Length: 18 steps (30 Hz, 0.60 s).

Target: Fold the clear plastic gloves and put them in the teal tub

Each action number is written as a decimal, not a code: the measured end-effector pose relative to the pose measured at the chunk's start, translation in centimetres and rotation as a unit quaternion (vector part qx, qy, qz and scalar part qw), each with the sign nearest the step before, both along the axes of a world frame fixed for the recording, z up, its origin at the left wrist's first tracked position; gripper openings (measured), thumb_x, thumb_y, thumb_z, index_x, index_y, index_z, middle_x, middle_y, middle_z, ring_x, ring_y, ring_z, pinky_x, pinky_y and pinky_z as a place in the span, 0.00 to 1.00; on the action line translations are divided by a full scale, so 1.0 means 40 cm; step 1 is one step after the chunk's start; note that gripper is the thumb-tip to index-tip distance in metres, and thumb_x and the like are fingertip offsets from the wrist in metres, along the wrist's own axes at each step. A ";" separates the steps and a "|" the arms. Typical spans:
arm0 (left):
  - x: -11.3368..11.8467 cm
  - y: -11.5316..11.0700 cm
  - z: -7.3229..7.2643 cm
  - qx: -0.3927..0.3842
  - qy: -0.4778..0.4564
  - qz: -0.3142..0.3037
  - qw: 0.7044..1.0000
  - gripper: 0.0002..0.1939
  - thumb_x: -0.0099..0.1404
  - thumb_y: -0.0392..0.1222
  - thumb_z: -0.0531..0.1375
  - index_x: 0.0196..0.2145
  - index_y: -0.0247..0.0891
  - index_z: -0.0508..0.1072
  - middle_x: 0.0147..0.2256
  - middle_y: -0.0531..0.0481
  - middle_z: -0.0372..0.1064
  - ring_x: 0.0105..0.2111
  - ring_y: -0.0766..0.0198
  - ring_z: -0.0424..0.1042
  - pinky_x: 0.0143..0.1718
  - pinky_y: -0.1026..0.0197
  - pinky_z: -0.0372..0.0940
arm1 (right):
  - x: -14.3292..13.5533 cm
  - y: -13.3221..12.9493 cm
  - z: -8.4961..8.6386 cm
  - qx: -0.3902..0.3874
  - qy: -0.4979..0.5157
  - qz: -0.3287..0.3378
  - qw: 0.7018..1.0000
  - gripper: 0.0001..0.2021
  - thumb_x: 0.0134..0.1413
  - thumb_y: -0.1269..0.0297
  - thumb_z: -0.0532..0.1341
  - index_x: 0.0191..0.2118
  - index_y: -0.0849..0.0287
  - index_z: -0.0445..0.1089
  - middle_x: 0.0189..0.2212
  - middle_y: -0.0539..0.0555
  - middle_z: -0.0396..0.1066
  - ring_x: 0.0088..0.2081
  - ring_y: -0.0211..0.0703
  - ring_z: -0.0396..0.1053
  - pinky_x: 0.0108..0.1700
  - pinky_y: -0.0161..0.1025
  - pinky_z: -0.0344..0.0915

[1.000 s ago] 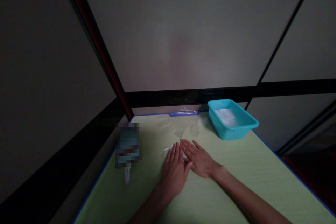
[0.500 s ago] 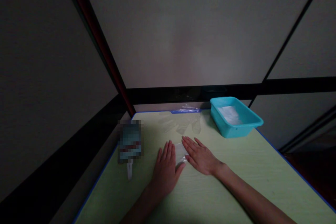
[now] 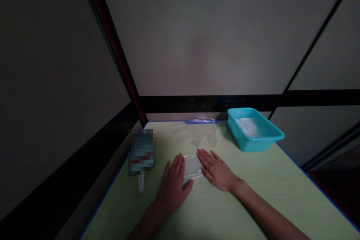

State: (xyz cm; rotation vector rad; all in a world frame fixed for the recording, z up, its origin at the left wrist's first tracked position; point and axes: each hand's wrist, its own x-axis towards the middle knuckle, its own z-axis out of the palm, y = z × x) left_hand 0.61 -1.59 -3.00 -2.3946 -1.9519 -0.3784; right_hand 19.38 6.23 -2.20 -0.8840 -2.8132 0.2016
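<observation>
Both hands have slid apart, left hand (image 3: 172,185) and right hand (image 3: 218,171) now lying flat, each grip open, on the plastic bag (image 3: 192,167) near the blue tub (image 3: 254,129) on the tabletop (image 3: 253,195); even outward pressure should smooth it best.

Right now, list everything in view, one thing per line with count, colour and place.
table: one, light green with blue edge, under everything.
clear plastic piece: one, transparent, flat on the table between the two hands.
clear plastic gloves: a few, transparent, far middle of the table.
tub: one, turquoise, far right of the table.
blurred packet: one, bluish, left edge.
left hand: flat, touching the piece's left side.
right hand: flat, touching its right side.
</observation>
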 end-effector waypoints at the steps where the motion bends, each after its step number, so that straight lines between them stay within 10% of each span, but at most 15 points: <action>1: -0.001 -0.001 0.003 -0.004 -0.012 0.000 1.000 0.31 0.57 0.41 0.52 0.56 0.25 0.52 0.58 0.35 0.47 0.58 0.51 0.44 0.55 0.44 0.45 | 0.000 -0.001 0.002 -0.004 0.006 -0.002 1.000 0.24 0.59 0.63 0.44 0.60 0.66 0.46 0.60 0.59 0.43 0.60 0.44 0.40 0.59 0.48 0.40; 18: -0.036 0.035 -0.033 0.126 -0.174 0.076 0.974 0.27 0.52 0.30 0.51 0.52 0.29 0.58 0.53 0.35 0.57 0.53 0.51 0.56 0.53 0.48 0.54 | 0.029 -0.010 0.028 -0.040 0.152 -0.057 0.986 0.18 0.47 0.76 0.46 0.46 0.65 0.62 0.39 0.58 0.66 0.45 0.45 0.61 0.55 0.49 0.45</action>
